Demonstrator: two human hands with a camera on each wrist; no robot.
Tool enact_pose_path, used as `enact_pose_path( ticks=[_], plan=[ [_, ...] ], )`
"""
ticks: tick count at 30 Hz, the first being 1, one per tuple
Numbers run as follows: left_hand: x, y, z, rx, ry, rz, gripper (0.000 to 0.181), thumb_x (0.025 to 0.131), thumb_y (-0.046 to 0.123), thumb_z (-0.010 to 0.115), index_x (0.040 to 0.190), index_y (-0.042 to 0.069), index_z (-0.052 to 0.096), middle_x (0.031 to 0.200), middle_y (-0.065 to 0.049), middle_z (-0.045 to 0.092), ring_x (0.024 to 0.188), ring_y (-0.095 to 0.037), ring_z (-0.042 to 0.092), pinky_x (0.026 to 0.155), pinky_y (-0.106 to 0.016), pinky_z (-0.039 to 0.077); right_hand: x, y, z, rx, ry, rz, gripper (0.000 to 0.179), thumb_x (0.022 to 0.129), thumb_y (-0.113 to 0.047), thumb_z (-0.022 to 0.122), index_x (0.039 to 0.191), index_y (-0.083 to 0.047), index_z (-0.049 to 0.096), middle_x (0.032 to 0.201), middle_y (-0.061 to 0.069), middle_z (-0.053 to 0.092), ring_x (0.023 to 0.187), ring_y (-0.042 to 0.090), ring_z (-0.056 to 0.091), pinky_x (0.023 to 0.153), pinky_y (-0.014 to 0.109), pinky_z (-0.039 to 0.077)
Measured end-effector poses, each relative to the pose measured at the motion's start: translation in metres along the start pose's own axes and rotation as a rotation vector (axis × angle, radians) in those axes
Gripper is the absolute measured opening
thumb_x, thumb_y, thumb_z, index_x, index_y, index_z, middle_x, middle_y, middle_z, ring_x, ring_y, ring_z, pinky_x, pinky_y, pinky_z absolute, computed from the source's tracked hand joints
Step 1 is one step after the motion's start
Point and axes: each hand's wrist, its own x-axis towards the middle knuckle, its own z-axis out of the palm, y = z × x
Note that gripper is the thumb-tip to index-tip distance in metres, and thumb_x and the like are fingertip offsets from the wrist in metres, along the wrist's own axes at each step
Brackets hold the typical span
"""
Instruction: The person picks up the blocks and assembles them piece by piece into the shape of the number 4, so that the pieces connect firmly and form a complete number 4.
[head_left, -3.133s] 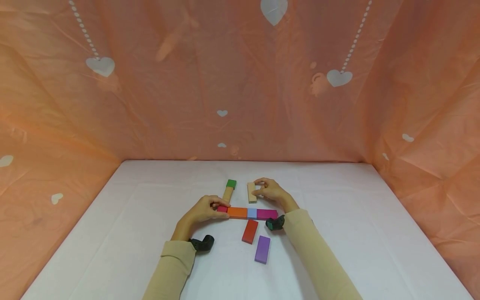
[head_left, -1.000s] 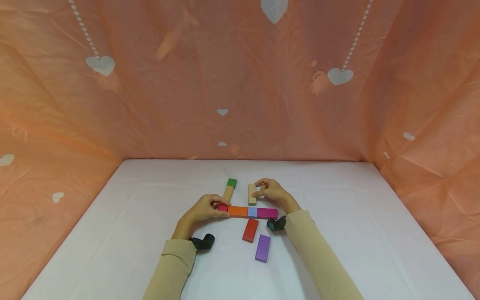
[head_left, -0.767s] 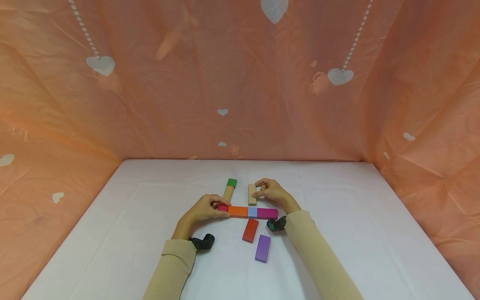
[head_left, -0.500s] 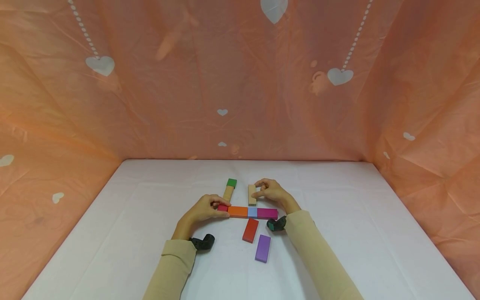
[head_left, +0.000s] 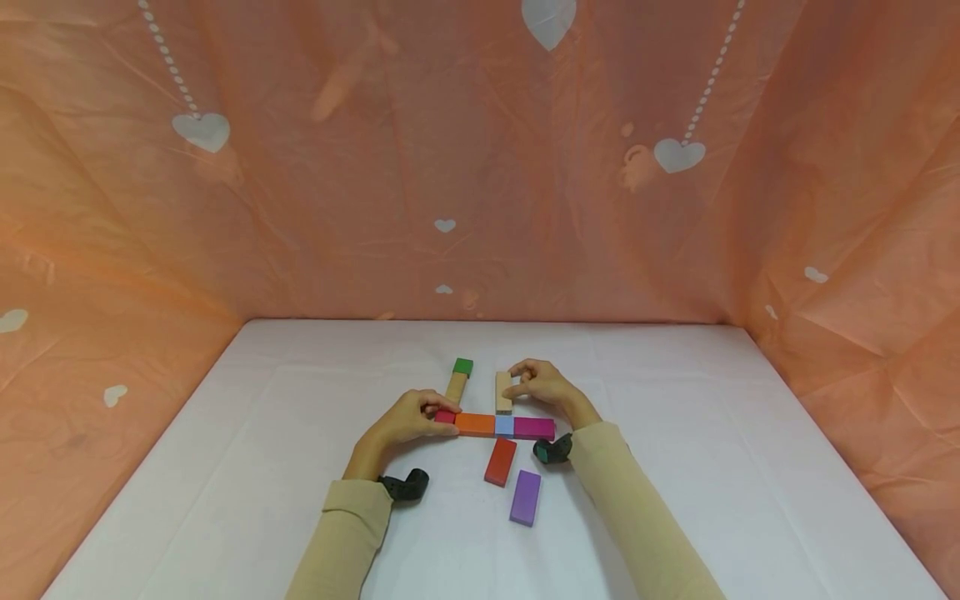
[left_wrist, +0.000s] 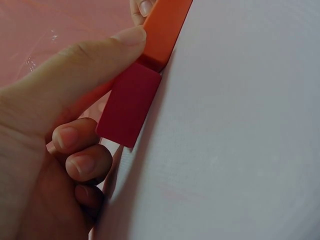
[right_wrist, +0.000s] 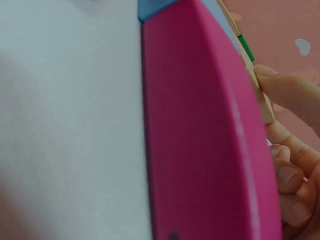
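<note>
A row of blocks lies on the table: crimson block (head_left: pixel 445 417), orange block (head_left: pixel 475 425), light-blue block (head_left: pixel 504 426) and magenta block (head_left: pixel 534 428). My left hand (head_left: pixel 411 417) pinches the row's left end, thumb in front and index finger behind, over the crimson block by its seam with the orange block. My right hand (head_left: pixel 546 383) holds a plain wooden block (head_left: pixel 503 392) between thumb and index finger. Its near end meets, or nearly meets, the light-blue block's back side. In the right wrist view the magenta block (right_wrist: pixel 200 125) hides part of that hold.
Behind the crimson block, another plain wooden block (head_left: pixel 456 387) runs back to a green block (head_left: pixel 462 366). In front of the row lie a red block (head_left: pixel 500 462) and a purple block (head_left: pixel 525 498). A peach curtain (head_left: pixel 480 167) hangs behind the white table (head_left: pixel 262 433).
The plain wooden block in my right hand has slid slightly toward me, closing its gap to the light-blue block. My left hand has stayed in place.
</note>
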Motion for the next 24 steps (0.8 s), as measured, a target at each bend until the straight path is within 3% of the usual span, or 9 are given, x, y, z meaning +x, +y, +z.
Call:
enact_pose_path(
  ticks=[24],
  plan=[
    [-0.0005,-0.0001,-0.0002,0.013,-0.001,0.018,0.030,0.076,0.021,0.082,0.102,0.009,0.075,0.101,-0.011,0.065,0.087,-0.017,0.045,0.075,-0.024,0.039,-0.0032,-0.0017,0.0000,0.007,-0.003,0.015,0.042,0.079,-0.009,0.076,0.115,0.001,0.059,0.066,-0.005,0.039,0.068,0.010,0.038,0.067,0.023,0.034]
  ],
)
